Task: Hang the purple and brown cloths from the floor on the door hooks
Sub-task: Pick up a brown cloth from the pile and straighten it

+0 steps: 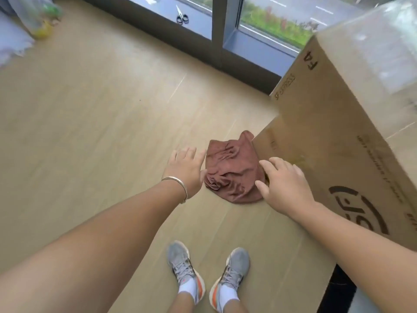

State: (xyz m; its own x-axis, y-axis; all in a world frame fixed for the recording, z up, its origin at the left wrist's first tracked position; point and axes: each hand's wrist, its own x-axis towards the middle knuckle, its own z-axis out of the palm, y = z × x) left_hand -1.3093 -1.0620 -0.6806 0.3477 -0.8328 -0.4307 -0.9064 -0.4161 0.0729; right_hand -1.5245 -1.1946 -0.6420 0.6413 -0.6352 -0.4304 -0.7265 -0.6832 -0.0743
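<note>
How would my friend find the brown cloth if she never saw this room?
Look for the big cardboard box standing on the pale wooden floor. At the foot of its near corner lies a crumpled reddish-brown cloth, between two reaching hands. It is the only soft, wrinkled thing there.

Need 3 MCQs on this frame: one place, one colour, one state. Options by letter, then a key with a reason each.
1. Where does the brown cloth lie?
A. on the floor by the cardboard box
B. on top of the box
C. on the window sill

2. What colour is the accent on the grey shoes?
A. blue
B. orange
C. green

3. What state are the hands in?
A. both gripping the cloth
B. one holding scissors
C. both open, nothing held

Key: 1 A, the cloth is crumpled on the wooden floor at the box's corner. 2 B, orange panels show at the heels. 3 C, the left hand and right hand have spread fingers on either side of the cloth.
</note>
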